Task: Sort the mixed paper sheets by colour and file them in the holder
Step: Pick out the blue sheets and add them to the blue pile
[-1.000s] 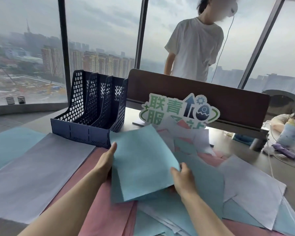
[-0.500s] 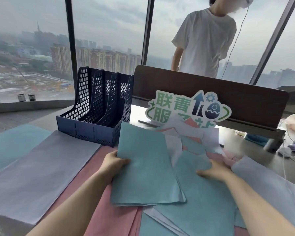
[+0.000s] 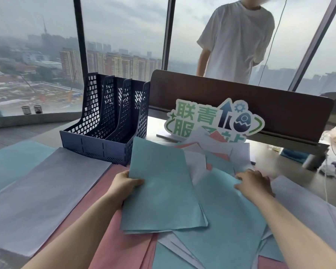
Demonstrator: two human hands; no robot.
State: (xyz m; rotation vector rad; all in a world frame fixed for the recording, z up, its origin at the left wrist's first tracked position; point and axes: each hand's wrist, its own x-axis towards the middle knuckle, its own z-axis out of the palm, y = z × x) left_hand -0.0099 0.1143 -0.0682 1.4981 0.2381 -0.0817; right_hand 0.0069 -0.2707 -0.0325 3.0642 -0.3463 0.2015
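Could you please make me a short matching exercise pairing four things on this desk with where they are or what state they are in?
Things:
1. file holder
2. blue stack
3. lilac pile
4. right hand

States:
A. gripped by the left hand
B. lying flat at the left, between a blue pile and a pink one
C. empty, at the back
D. reaching onto the mixed sheets

Pairs: 1-C, 2-A, 3-B, 4-D

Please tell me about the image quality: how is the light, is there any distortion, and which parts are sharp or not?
Head view: soft grey daylight comes through the windows, so shadows are faint and no strong glare shows; the wide angle bends the window frames outward; the skyline is hazy; the blue file holder, the teal sheets and both hands, left and right, look fairly sharp.
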